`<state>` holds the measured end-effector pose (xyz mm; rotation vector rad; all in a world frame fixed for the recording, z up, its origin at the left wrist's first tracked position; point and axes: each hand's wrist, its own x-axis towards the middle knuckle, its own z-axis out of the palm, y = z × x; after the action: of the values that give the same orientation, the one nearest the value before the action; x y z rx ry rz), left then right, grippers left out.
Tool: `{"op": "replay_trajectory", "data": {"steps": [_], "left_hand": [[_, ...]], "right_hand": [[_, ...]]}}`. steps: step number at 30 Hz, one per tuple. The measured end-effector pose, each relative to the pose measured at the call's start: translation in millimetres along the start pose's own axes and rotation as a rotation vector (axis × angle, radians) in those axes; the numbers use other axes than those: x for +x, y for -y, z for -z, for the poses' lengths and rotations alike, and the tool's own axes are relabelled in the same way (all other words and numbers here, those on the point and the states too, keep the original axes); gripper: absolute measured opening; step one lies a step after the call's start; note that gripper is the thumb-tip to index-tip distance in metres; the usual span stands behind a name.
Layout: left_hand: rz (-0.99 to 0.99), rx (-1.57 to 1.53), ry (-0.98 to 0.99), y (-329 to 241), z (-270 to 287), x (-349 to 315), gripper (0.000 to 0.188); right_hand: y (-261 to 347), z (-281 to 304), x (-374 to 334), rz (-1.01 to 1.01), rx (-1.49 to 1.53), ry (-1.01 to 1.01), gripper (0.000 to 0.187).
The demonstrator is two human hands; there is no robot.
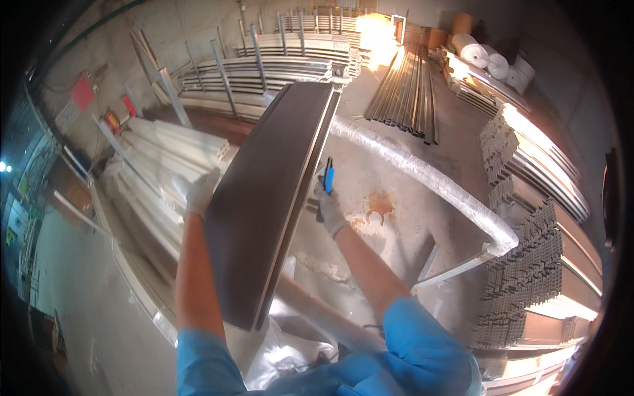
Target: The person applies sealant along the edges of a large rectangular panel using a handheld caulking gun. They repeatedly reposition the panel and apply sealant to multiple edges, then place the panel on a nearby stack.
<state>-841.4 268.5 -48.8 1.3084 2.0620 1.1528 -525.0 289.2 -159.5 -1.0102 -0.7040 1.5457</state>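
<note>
A long dark brown panel (264, 178) with a pale right edge extends away from me through the middle of the view. Beside its left edge is my left hand (199, 193), in a light glove. Its fingers are blurred, and I cannot make out whether they grip the edge. To the right of the panel, my gloved right hand (333, 212) is closed around a blue and black utility knife (329, 177), whose upper end points away from me. Several pale long profiles (155, 158) lie left of the panel, behind my left hand.
A plastic-wrapped long bundle (422, 168) crosses the floor at right. Stacked profiles (528, 277) line the right side. Dark metal tubes (406, 92) lie farther back, near white rolls (470, 51). Upright rack posts (223, 78) stand at far left. Clear plastic film (290, 353) lies near my body.
</note>
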Motion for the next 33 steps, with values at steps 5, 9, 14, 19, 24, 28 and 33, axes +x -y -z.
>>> {"op": "replay_trajectory", "data": {"steps": [5, 9, 14, 19, 24, 28, 33], "left_hand": [[0.119, 0.098, 0.365, 22, -30, 36, 0.068], [-0.010, -0.016, 0.439, 35, -29, 49, 0.072], [0.037, 0.040, 0.459, 32, -24, 41, 0.075], [0.081, -0.105, 0.495, 21, -13, -15, 0.068], [0.162, -0.204, 0.593, -1, -6, -79, 0.056], [0.123, -0.138, 0.735, -20, -2, -128, 0.057], [-0.068, 0.124, 0.762, -35, -12, -159, 0.062]], "right_hand": [[-1, -5, 33, 0.060, -0.039, 0.081, 0.043], [-9, -17, 61, 0.204, -0.074, 0.053, 0.036], [-4, -26, 59, 0.328, -0.233, -0.032, 0.041], [14, -5, -18, 0.173, -0.389, -0.038, 0.045], [42, 20, -114, 0.039, -0.320, -0.005, 0.041], [54, 51, -184, 0.049, -0.301, -0.055, 0.029], [49, 79, -236, -0.028, -0.284, -0.135, 0.032]]}}
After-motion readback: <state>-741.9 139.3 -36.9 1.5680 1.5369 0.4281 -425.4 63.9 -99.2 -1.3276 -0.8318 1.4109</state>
